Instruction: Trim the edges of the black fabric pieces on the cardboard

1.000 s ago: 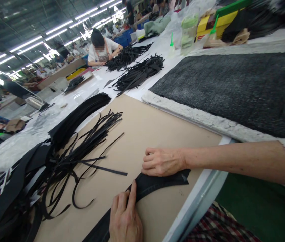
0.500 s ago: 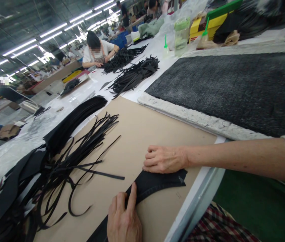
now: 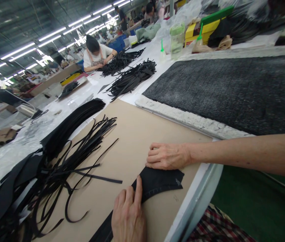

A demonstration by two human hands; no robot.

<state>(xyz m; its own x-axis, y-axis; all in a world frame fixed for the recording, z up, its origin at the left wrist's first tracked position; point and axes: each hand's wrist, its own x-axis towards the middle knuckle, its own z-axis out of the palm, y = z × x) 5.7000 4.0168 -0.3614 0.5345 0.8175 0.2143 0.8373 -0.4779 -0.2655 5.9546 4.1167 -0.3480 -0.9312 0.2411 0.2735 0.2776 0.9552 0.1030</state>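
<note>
A curved black strip of leather-like material (image 3: 161, 179) lies on the beige board (image 3: 134, 124), with faint marks along its lower edge. My left hand (image 3: 129, 211) rests on the strip at the bottom centre, index finger stretched out along it and pressing down. The strip continues to the lower left, partly hidden under that hand. At the strip's upper edge is my right hand (image 3: 169, 156), its fingers curled and closed against the material. The fingertips are partly hidden, and whether they pinch something small there does not show.
Loose thin black strips (image 3: 89, 144) and a stack of curved black pieces (image 3: 74, 121) lie left. A dark textured sheet on a pale slab (image 3: 172, 111) stands right. Farther back are a black strip bundle (image 3: 132, 77), a green-nozzled bottle (image 3: 162, 53) and a co-worker (image 3: 94, 55).
My left hand has slid a little up and right along the black strip, closer to my right hand. My right hand has shifted slightly right along the edge. The view has tilted slightly.
</note>
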